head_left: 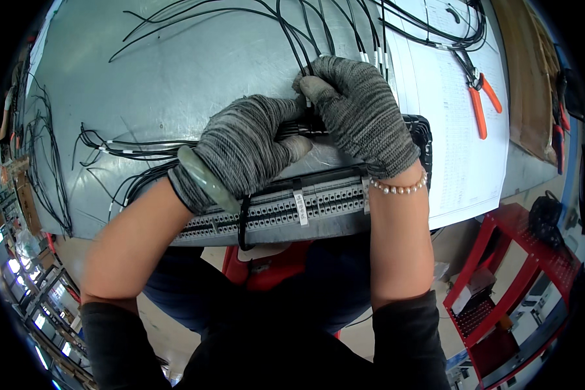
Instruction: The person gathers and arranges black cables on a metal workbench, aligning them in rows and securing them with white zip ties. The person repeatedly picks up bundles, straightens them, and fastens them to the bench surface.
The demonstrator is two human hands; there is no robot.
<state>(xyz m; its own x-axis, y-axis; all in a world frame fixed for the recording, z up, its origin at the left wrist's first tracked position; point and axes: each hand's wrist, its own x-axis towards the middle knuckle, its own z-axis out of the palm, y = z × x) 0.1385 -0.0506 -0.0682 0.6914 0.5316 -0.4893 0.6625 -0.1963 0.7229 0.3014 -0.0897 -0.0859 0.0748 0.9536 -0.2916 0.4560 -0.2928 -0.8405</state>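
Just beyond the terminal strip (273, 212), the right hand (364, 117) pinches black wires (302, 69), which might slip if pulled; whether the left hand (247, 140) grips anything, I cannot tell.

Rough knit gloves (240, 140); plastic-sheathed wires (310, 69); smooth metal tabletop (175, 84)

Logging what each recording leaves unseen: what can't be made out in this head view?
In the head view:
Where the gripped black cables end: hidden by the gloved right hand.
Those cables' upper runs: cut off by the top edge.
Right end of the grey terminal strip: behind the right wrist.
Print on the white sheet: too small.
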